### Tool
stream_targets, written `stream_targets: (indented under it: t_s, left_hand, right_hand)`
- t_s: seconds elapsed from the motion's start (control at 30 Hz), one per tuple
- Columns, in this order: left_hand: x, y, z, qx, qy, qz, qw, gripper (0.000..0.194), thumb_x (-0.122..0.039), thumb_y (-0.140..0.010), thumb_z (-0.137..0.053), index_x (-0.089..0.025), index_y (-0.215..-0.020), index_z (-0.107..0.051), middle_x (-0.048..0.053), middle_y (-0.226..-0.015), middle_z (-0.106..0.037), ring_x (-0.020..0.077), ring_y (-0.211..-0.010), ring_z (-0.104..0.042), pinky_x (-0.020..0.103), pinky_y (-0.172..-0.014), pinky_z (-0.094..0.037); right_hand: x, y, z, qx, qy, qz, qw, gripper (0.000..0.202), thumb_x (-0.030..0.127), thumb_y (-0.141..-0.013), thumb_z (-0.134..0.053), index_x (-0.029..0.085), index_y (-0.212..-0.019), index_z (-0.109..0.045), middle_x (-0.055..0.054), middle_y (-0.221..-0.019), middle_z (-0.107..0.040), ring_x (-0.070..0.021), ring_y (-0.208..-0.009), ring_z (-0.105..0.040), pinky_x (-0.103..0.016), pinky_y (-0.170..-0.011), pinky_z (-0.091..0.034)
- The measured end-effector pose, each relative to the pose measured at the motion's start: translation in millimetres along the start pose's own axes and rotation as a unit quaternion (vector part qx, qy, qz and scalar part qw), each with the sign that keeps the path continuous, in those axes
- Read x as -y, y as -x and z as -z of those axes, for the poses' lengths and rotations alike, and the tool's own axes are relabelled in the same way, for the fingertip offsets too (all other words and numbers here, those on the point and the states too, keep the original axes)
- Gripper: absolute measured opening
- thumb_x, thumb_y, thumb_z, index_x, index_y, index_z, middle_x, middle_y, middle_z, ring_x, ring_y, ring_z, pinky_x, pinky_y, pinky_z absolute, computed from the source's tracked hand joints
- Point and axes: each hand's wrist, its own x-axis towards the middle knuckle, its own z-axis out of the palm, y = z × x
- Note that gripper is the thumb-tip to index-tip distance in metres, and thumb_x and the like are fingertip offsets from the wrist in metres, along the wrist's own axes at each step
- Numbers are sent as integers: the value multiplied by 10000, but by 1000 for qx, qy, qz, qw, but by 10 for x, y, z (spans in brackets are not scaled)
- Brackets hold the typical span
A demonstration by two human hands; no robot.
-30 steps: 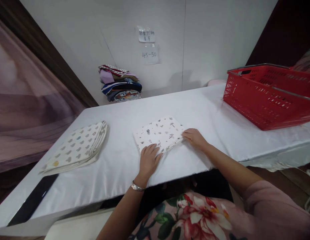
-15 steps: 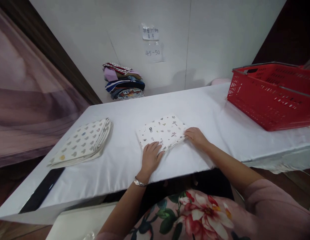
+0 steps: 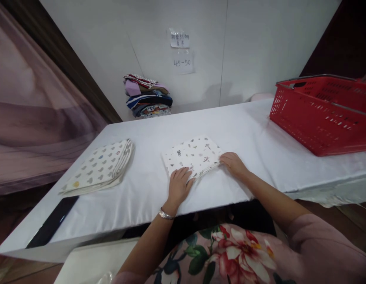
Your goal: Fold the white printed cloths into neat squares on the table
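Observation:
A folded white cloth with small dark prints point(image 3: 194, 154) lies flat on the white table point(image 3: 253, 138) in front of me. My left hand point(image 3: 179, 186) rests palm down on its near left corner, fingers spread. My right hand point(image 3: 233, 164) touches its near right corner with the fingers bent over the edge. A silver bracelet sits on my left wrist. Neither hand lifts the cloth off the table.
A second folded cloth with heart prints point(image 3: 100, 166) lies at the left of the table. A stack of folded coloured fabrics point(image 3: 147, 97) stands against the back wall. A red plastic basket point(image 3: 321, 113) sits at the right. Paper notes hang on the wall.
Both hands stay on the printed cloth's near corners. Only the view has shifted slightly; the cloth and hands have hardly moved.

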Motion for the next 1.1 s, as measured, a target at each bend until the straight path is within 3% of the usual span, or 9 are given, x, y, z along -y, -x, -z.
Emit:
stream_targets:
  t_s: [0.3,0.47,0.57,0.67,0.73,0.83,0.93,1.1]
  left_hand:
    - [-2,42,-3,8,-10,-8,1000,331,-351,-911,-487,-205,-1190,-587,91,-1302,-563,264,-1224,-476,483,-1045,-322]
    - [-25,126,53,1,27,9,1000,309,-331,-919,-480,-211,-1186,-580,78,-1329,-542,239,-1260,-443,475,-1081,-294]
    - [7,165,86,-49,55,75,994,263,-312,-910,-491,-204,-1120,-607,80,-1297,-558,226,-1235,-455,446,-1068,-328]
    - [60,206,103,-97,66,179,977,255,-275,-893,-498,-183,-1104,-607,99,-1278,-547,234,-1212,-459,433,-1047,-362]
    - [84,232,107,-108,82,252,958,290,-283,-870,-523,-165,-1126,-589,116,-1268,-526,241,-1186,-472,421,-1023,-392]
    - [87,236,116,-88,120,318,936,359,-308,-853,-535,-149,-1175,-544,121,-1217,-519,227,-1087,-531,394,-969,-436]
    - [55,194,137,-62,148,344,925,371,-291,-849,-523,-153,-1193,-515,107,-1161,-524,193,-942,-578,371,-911,-460]
    - [-204,196,148,-31,231,359,904,356,-269,-817,-550,-154,-1154,-541,88,-1087,-541,150,-790,-575,318,-807,-485]
  right_hand:
    - [83,49,52,19,-18,-17,1000,286,240,-930,-417,193,-1040,-677,-84,-1099,-661,-228,-1050,-563,-429,-934,-426]
    - [103,-21,78,12,-109,-129,986,290,371,-901,-448,215,-945,-688,-61,-1058,-667,-213,-1019,-579,-393,-921,-453]
    - [10,-159,60,6,-114,-232,966,332,414,-864,-442,208,-975,-678,-71,-1083,-659,-222,-1014,-586,-378,-886,-468]
    - [-128,-319,23,96,-75,-345,931,448,437,-816,-482,182,-1157,-619,-94,-1098,-659,-231,-962,-618,-357,-844,-475]
    - [-201,-411,-8,167,-55,-381,908,570,459,-789,-519,162,-1275,-542,-107,-1089,-664,-241,-929,-637,-350,-818,-478]
    - [-249,-513,-50,213,-21,-371,904,670,453,-752,-575,137,-1336,-483,-141,-1138,-646,-287,-1000,-621,-371,-832,-472]
    - [-274,-588,-52,239,-19,-354,904,655,381,-714,-615,137,-1312,-507,-151,-1158,-638,-301,-1040,-603,-372,-845,-471]
    - [-547,-729,105,228,-47,-366,901,637,309,-674,-651,126,-1274,-545,-135,-981,-686,-262,-840,-653,-335,-742,-498]
